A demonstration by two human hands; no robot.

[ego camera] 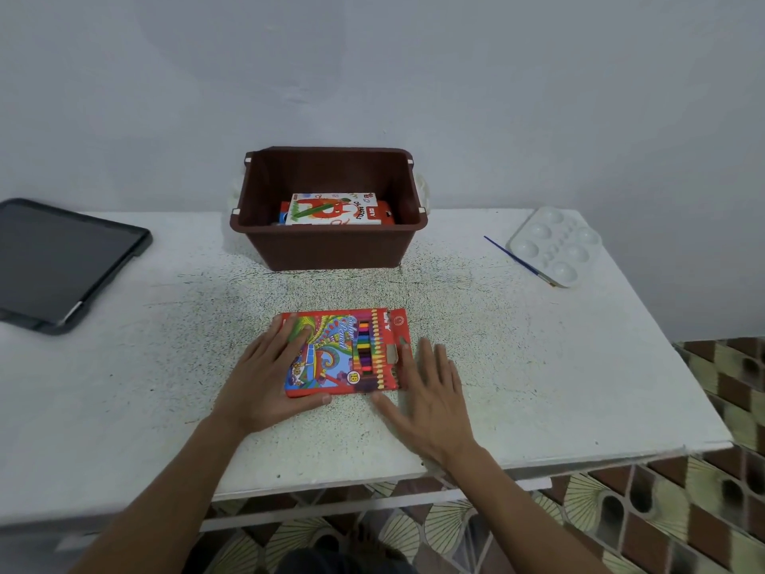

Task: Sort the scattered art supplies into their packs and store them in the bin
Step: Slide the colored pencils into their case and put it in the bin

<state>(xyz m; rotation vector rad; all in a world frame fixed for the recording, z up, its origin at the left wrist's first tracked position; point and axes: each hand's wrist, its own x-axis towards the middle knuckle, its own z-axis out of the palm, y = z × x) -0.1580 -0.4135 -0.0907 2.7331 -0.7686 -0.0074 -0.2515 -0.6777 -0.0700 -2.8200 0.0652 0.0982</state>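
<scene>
Seeing the colour pencil pack flat on the white table, near edge, just in front of the brown bin but not touching it. My left hand lies on the pack's left part – fingers straight and close together, thumb along the near edge. My right hand sits at the pack's right side by the flap, fingers straight and slightly spread; it's blurred, so contact unclear. Pastels box lies inside the bin on another pack. Tablet far left. Paint palette and blue brush far right, side by side.
</scene>
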